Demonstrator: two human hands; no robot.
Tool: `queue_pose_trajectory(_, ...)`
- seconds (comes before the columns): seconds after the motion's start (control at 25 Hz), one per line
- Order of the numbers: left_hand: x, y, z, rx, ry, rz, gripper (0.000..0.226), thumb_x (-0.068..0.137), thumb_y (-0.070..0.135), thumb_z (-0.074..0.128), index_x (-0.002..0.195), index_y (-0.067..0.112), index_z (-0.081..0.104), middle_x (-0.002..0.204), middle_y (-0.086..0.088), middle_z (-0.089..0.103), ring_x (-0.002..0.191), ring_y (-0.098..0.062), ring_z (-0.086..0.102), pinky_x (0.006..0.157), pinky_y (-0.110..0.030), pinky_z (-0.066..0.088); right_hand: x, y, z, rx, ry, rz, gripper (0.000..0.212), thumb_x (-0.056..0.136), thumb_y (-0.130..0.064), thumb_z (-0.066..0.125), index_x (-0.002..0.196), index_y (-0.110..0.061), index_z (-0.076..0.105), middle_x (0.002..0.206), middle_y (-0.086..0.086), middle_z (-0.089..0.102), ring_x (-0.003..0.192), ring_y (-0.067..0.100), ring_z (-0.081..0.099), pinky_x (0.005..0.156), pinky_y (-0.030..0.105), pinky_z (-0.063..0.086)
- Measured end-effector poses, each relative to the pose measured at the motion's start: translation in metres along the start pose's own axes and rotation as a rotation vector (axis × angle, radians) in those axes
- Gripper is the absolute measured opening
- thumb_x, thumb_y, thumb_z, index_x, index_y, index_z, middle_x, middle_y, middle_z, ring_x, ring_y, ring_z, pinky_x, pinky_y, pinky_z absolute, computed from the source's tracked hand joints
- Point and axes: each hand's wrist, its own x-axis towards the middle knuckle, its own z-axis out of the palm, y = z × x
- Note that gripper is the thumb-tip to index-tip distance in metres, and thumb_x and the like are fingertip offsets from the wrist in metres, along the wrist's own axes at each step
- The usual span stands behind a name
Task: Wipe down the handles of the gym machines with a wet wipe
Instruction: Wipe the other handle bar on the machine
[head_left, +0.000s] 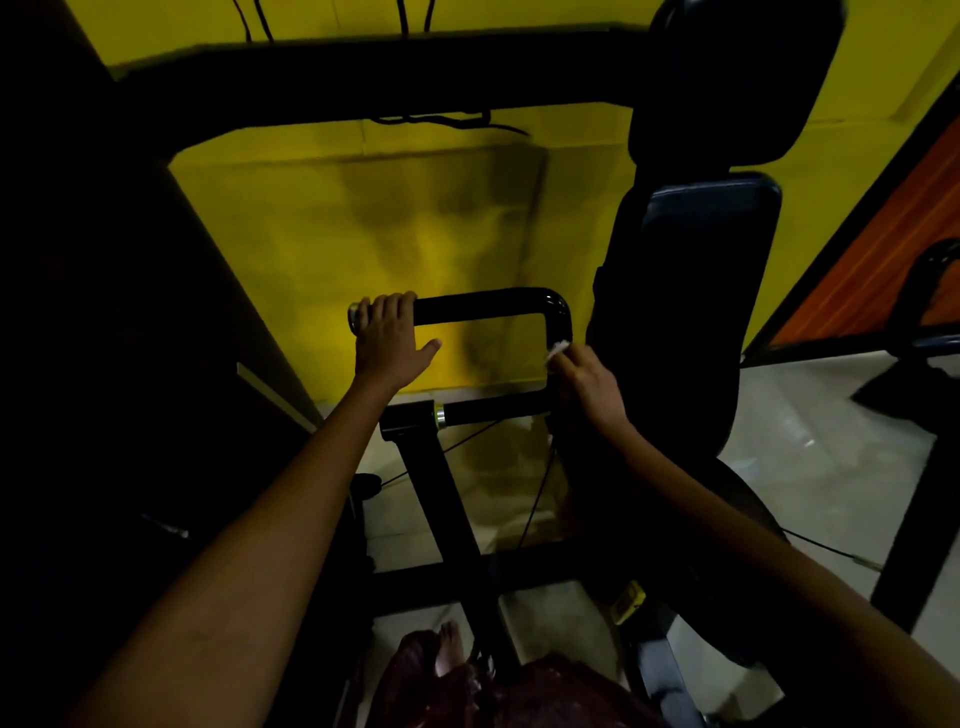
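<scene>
2 hands (388, 336) (586, 378), 1 wipe (558, 348), 1 handle (493, 306).

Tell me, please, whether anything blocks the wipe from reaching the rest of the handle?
Only the left hand, which grips the top bar of the handle near its end. The right hand holds the wipe against the vertical side.

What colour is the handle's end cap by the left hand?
Silver end cap, on the black handle; head view.
</scene>
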Motion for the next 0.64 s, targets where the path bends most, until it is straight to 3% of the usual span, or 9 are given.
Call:
queue_pose_trajectory(0.08, 0.000, -0.001, 0.000, 0.024, -0.024, 0.002, 0.075, 0.080, 0.046, 0.068, 0.134, 0.002, 0.040, 0.133, -0.017, 0.046, 0.127, -0.035, 0.037, 0.113, -0.047, 0.011, -0.008, -0.004, 0.015, 0.155, 0.033, 0.116, 0.022, 0.090, -0.005, 0.050, 0.109, 0.000, 0.060, 0.112, 0.020, 0.056, 0.099, 0.034, 0.054, 0.076, 0.034, 0.045)
queue_pose_trajectory(0.16, -0.001, 0.000, -0.001, 0.054, -0.053, -0.002, 0.082, 0.078, 0.052, 0.068, 0.136, 0.003, 0.038, 0.134, -0.016, 0.044, 0.127, -0.035, 0.036, 0.113, -0.048, 0.010, -0.009, -0.015, 0.027, 0.152, 0.067, 0.179, 0.027, 0.087, 0.000, 0.051, 0.113, -0.003, 0.061, 0.114, 0.017, 0.058, 0.102, 0.032, 0.057, 0.076, 0.033, 0.047)
queue_pose_trajectory(0.28, 0.000, 0.001, -0.003, 0.061, -0.068, 0.003, 0.083, 0.077, 0.053, 0.068, 0.137, 0.003, 0.037, 0.135, -0.016, 0.043, 0.127, -0.034, 0.035, 0.112, -0.047, 0.010, -0.016, -0.040, 0.046, 0.145, -0.029, 0.281, 0.037, 0.090, 0.003, 0.042, 0.125, 0.000, 0.053, 0.121, 0.019, 0.054, 0.109, 0.032, 0.054, 0.083, 0.035, 0.046)
queue_pose_trajectory(0.4, 0.000, -0.001, -0.004, 0.069, -0.074, 0.006, 0.080, 0.079, 0.050, 0.067, 0.137, 0.006, 0.036, 0.136, -0.014, 0.042, 0.129, -0.032, 0.034, 0.113, -0.045, 0.009, -0.010, -0.077, 0.060, 0.304, -0.104, 0.448, 0.031, 0.093, 0.004, 0.040, 0.120, 0.004, 0.055, 0.116, 0.020, 0.058, 0.106, 0.031, 0.057, 0.084, 0.031, 0.045)
queue_pose_trajectory(0.52, -0.001, -0.001, -0.003, 0.077, -0.071, 0.007, 0.077, 0.080, 0.047, 0.066, 0.138, 0.007, 0.035, 0.137, -0.012, 0.042, 0.130, -0.031, 0.033, 0.114, -0.043, 0.008, -0.001, -0.117, 0.074, 0.326, -0.252, 0.312, 0.020, 0.090, 0.002, 0.048, 0.101, 0.002, 0.065, 0.104, 0.020, 0.060, 0.094, 0.032, 0.061, 0.077, 0.031, 0.047)
queue_pose_trajectory(0.64, -0.001, -0.003, -0.001, 0.047, -0.025, 0.015, 0.072, 0.082, 0.042, 0.066, 0.137, 0.006, 0.038, 0.136, -0.013, 0.044, 0.129, -0.031, 0.035, 0.114, -0.043, 0.008, -0.008, -0.112, 0.071, 0.247, -0.235, 0.248, 0.022, 0.093, -0.007, 0.048, 0.109, -0.003, 0.063, 0.109, 0.017, 0.056, 0.091, 0.032, 0.059, 0.075, 0.037, 0.050)
